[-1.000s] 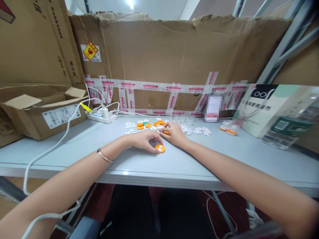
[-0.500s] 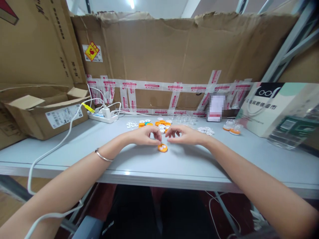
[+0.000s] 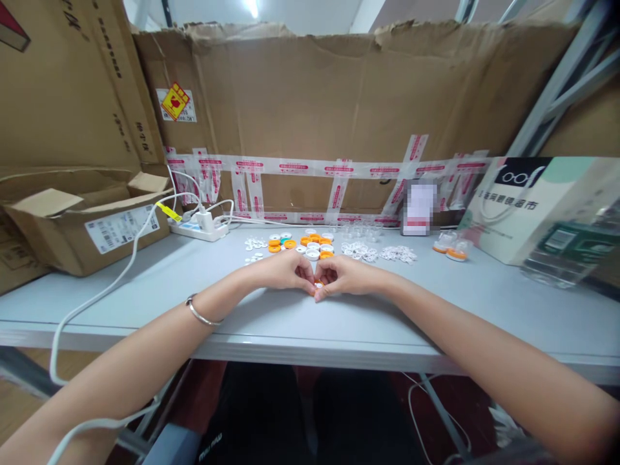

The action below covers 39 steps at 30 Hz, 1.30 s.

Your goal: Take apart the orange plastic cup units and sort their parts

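Near the middle of the table, my left hand (image 3: 287,270) and my right hand (image 3: 349,274) meet, thumbs and fingers closed in pinches. Between them is a small orange round cap (image 3: 318,284) with white bits inside, mostly covered by the fingertips. Each hand grips it from its own side. Just behind the hands lie several orange and white round caps (image 3: 312,245). A heap of small white parts (image 3: 358,251) is beyond my right hand, and small white pieces (image 3: 254,243) are scattered beyond the left.
Clear plastic covers (image 3: 361,230) stand at the back. Another white heap (image 3: 398,254) and covered orange pieces (image 3: 455,250) are to the right, near a printed box (image 3: 513,213) and a plastic bottle (image 3: 557,252). A power strip (image 3: 201,226) and open carton (image 3: 97,219) are left.
Both hands have come down and together onto the orange cap, which lay uncovered between them before. The white heap behind my right hand now shows fully.
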{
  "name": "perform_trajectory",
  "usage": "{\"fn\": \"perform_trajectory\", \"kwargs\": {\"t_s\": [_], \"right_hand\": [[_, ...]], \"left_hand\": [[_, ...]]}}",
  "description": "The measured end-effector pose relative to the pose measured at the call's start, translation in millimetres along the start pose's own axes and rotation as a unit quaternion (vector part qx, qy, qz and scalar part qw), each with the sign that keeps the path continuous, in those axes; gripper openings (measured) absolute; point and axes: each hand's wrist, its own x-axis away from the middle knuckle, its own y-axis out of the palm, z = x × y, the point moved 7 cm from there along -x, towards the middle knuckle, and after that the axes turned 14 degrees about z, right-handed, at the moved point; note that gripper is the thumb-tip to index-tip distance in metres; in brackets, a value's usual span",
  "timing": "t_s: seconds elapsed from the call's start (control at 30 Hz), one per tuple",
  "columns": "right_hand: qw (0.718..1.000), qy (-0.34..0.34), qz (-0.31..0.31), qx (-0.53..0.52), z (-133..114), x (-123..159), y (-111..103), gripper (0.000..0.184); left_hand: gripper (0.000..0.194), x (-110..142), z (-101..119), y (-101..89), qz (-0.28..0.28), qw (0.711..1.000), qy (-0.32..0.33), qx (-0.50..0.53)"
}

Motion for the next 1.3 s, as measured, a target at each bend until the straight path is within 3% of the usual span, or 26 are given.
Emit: {"fn": "perform_trajectory", "kwargs": {"t_s": [0.17,0.33,0.7,0.9,0.97,1.03,1.1,1.17,1.3], "right_hand": [[1.0,0.009,0.011,0.018,-0.3,-1.4,1.3,0.042],[1.0,0.012,0.011,0.001,-1.1,-3.9,4.9,0.041],[0.999,0.005,0.035,0.007,-2.6,-6.7,6.6,0.021],[0.999,0.014,0.043,-0.011,-0.6,-6.4,6.2,0.033],[0.999,0.018,0.045,-0.015,-0.2,-5.8,5.2,0.036],[0.998,0.021,0.049,-0.017,-0.3,-5.1,3.7,0.037],[0.998,0.024,0.047,-0.019,-0.2,-4.4,2.9,0.037],[0.998,0.028,0.043,-0.023,0.5,-3.9,2.9,0.037],[0.998,0.03,0.04,-0.033,2.0,-3.5,3.4,0.038]], "left_hand": [[0.031,-0.1,-2.0,-1.5,-0.001,0.999,-0.032,-0.037],[0.028,1.3,7.6,-4.4,0.009,0.997,0.006,-0.079],[0.013,3.5,21.3,-7.6,0.101,0.96,0.051,-0.257],[0.017,3.9,26.5,-8.3,0.087,0.956,0.052,-0.276],[0.012,4.1,25.8,-19.2,0.084,0.965,0.06,-0.24],[0.013,5.3,18.1,-41.7,0.103,0.969,0.058,-0.216],[0.016,8.2,-2.3,-71.6,0.135,0.961,0.014,-0.24],[0.014,12.8,-26.9,-94.7,0.132,0.949,-0.029,-0.285],[0.009,20.2,-61.5,-110.5,0.1,0.939,-0.084,-0.32]]}}
